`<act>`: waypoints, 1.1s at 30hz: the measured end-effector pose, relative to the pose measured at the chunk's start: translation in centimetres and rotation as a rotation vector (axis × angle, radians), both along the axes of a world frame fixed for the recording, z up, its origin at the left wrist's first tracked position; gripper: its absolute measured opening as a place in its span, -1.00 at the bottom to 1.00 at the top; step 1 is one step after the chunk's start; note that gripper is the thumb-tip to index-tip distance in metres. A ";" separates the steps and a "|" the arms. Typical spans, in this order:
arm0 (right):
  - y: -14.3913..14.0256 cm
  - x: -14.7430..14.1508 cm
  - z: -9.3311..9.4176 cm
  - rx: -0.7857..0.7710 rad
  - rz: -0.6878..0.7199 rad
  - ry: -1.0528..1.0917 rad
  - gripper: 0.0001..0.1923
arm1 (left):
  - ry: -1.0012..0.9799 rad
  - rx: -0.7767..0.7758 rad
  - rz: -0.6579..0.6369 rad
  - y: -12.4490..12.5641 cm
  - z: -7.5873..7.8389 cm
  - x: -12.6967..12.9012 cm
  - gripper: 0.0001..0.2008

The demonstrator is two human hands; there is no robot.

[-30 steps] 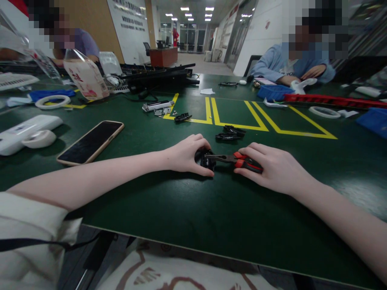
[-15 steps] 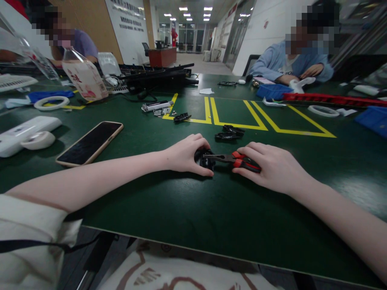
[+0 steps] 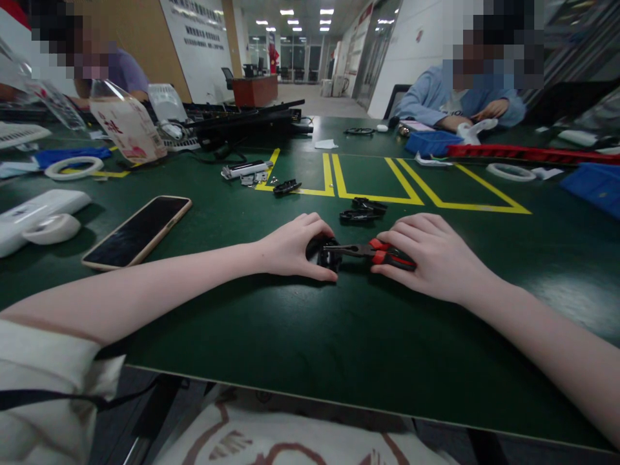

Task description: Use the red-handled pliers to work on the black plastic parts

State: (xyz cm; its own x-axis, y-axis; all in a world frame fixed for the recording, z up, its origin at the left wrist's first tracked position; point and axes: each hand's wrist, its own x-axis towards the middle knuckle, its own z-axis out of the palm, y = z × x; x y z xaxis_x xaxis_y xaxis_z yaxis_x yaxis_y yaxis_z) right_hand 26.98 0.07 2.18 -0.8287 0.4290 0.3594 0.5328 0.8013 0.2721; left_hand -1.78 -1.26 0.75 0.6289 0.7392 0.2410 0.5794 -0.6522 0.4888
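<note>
Pliers (image 3: 375,252) with red-and-black handles lie low on the green table (image 3: 310,349), right at the middle of my view, and I've got my right hand (image 3: 433,258) wrapped down over the handles, fingers curled shut on them. The metal nose points left, straight into a small black part (image 3: 328,254). My left hand (image 3: 293,248) is cupped around that part, thumb on the near side, fingers over the top, clamped on it and pressing it to the table. Whether the nose is actually biting the part, I can't tell from here.

Just beyond the hands, two more black pieces (image 3: 362,212) sit near the yellow tape lines (image 3: 387,187). Off to the left lies a phone (image 3: 138,231), screen up, well apart from the work. Farther left, a white device (image 3: 33,213). Across the table on the far right, a person in a blue top (image 3: 436,97) rests both arms by a blue tray (image 3: 429,142).
</note>
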 end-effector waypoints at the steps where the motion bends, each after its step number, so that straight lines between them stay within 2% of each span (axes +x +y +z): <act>1: 0.0 0.1 0.0 -0.001 -0.001 -0.001 -0.52 | -0.003 0.006 -0.013 0.0 -0.1 0.0 -0.32; 6: 0.2 0.3 -0.2 0.001 0.002 -0.005 -0.51 | -0.007 0.024 -0.070 0.2 -0.3 -0.1 -0.21; 17: -0.1 0.1 -0.2 0.028 0.013 -0.021 -0.51 | -0.015 0.067 -0.154 0.1 0.0 -0.1 -0.35; 29: 0.0 0.6 0.1 0.055 0.025 -0.038 -0.50 | 0.020 0.094 -0.010 -0.5 0.4 0.5 -0.41; 33: 0.0 0.5 -0.1 0.051 0.025 -0.030 -0.50 | 0.024 0.094 -0.003 -0.6 0.5 0.6 -0.42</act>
State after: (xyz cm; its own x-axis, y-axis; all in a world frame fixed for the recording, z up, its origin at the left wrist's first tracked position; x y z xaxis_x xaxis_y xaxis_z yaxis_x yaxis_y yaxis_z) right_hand 27.51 0.04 2.13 -0.8498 0.3896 0.3549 0.5035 0.7992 0.3283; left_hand -1.23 -1.82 1.21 0.6374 0.7123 0.2940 0.5883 -0.6962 0.4113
